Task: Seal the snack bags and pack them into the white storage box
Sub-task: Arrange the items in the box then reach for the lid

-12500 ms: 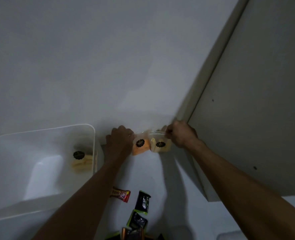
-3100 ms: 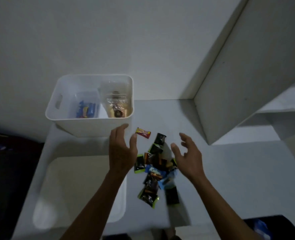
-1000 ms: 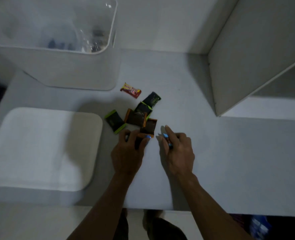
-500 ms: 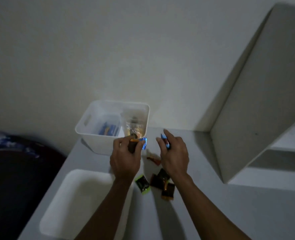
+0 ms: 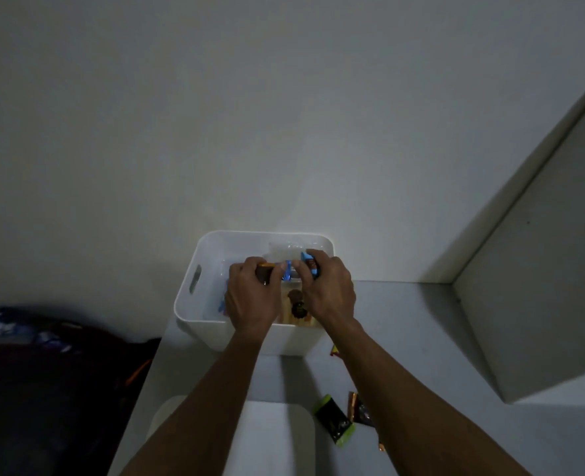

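Both your hands are over the white storage box (image 5: 195, 305), which stands on the grey table (image 5: 421, 338) against the wall. Your left hand (image 5: 251, 298) has its grip closed around a small dark snack packet (image 5: 265, 271) with an orange edge at the top and a blue edge (image 5: 287, 272) at the side; only these parts of it show between the fingers. Your right hand (image 5: 329, 290) pinches a second small packet (image 5: 310, 264), blue at the top and brown-red lower, between the thumb and the first fingers. The two hands are very near each other, almost touching, and both packets are above the inside of the box. In the box, between your wrists, a clear snack bag (image 5: 296, 309) with yellowish content and a dark round label lies against the near wall. A further clear bag (image 5: 284, 252) shows behind your fingers, and something blue (image 5: 221, 305) shows just left of your left hand, but I cannot tell what it is. On the table near your right forearm lie a black packet with green ends (image 5: 334, 420), a brown-orange packet (image 5: 359, 410) just beside it, and a small red-yellow one (image 5: 334, 350) close to the corner of the box. A white lid (image 5: 274, 438) lies on the table under your left arm.
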Available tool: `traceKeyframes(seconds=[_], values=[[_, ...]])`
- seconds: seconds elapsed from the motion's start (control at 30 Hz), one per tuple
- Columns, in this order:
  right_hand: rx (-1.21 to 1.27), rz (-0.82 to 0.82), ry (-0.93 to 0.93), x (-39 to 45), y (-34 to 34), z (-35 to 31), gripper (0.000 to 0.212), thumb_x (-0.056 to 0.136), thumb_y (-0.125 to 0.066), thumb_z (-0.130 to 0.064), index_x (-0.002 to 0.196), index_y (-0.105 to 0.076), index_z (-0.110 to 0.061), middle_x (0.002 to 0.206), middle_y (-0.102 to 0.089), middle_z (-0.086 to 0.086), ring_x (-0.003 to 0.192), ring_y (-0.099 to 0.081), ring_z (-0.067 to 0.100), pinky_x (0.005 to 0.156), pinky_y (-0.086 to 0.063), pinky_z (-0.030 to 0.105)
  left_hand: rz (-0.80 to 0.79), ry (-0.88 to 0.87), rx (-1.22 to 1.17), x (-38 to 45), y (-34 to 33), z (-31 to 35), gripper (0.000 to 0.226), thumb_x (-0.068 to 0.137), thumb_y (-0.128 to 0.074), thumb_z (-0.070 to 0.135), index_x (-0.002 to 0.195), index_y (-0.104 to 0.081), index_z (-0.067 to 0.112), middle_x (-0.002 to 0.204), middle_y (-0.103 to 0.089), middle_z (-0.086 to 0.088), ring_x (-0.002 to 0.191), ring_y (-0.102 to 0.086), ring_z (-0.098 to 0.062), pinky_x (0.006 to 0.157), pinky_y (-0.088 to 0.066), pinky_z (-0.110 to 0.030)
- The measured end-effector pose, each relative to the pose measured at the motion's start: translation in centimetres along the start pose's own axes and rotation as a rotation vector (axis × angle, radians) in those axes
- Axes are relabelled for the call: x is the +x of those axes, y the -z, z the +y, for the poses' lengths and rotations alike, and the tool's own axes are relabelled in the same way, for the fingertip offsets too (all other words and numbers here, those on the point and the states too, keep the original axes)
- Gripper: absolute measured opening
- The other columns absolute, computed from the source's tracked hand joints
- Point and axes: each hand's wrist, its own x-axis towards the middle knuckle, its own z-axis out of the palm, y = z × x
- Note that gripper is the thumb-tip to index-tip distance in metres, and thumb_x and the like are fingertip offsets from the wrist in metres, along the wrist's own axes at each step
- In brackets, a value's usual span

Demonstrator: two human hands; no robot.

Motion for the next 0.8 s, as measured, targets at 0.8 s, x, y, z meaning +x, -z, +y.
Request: traceKeyframes(seconds=[0.8], values=[[-0.106,0.193,-0.140,-2.4,7.1,8.6,0.043,0.100,-0.036,-0.049,0.134,-0.054,-0.028,0.136,-0.057,0.002,0.123,-0.054,0.025,0.101,-0.046,0.045,-0.008,-0.272,-0.211,-2.7,-1.6,1.9,0.038,0.103,-0.035,0.030,0.101,-0.066,0.009,0.098,-0.068,-0.011,0.093,-0.058,-0.025,0.085,-0.043,-0.035]])
